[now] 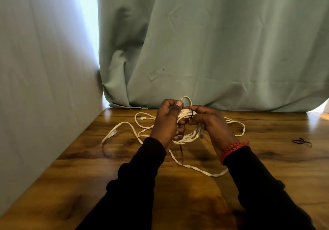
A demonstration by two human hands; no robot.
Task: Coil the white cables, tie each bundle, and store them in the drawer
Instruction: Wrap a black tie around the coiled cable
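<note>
Two hands hold one coil of white cable above the table, raised clear of the wood so that a tie can pass round it. The left hand, at 9 o'clock of the coil, has its fingers curled round the gathered loops; this grip keeps the turns stacked and stops them springing apart. The right hand, at 3 o'clock, pinches the bundle beside a black band, which sits round the top of the loops, probably being seated or tightened. One small loop of cable stands up at 12 o'clock, outside the band. Loose cable lies on the table from 9 o'clock round to 6 o'clock, with a plug at its far left end; whether it belongs to the held coil or to a second cable cannot be told. A second tie lies on the table well apart at 3 o'clock, within reach, likely kept for the next bundle. A curtain hangs behind the table at 12 o'clock. No drawer is in view, so storage is judged not yet begun.
</note>
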